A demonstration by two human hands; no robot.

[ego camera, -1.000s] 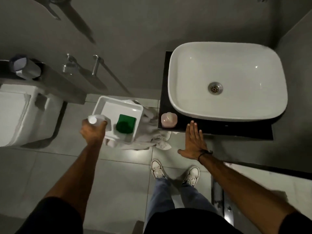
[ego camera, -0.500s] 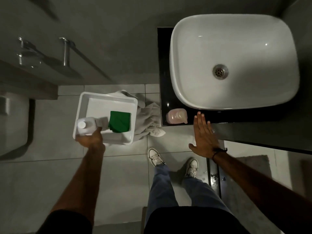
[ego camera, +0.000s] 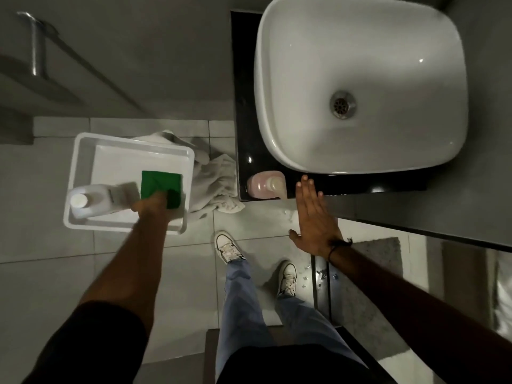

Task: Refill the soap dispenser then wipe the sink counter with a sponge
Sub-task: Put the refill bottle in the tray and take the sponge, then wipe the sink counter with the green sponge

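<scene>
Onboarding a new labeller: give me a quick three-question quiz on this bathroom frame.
1. True or false: the green sponge lies inside the white tub on the floor.
2. Where does the pink soap dispenser stand? A) inside the sink B) on the black counter, at its front corner C) in the tub
3. Fill in: the left hand reaches for the ____, beside the white refill bottle.

Key: 1 true; 2 B; 3 sponge. The right hand is flat and open, holding nothing.
</scene>
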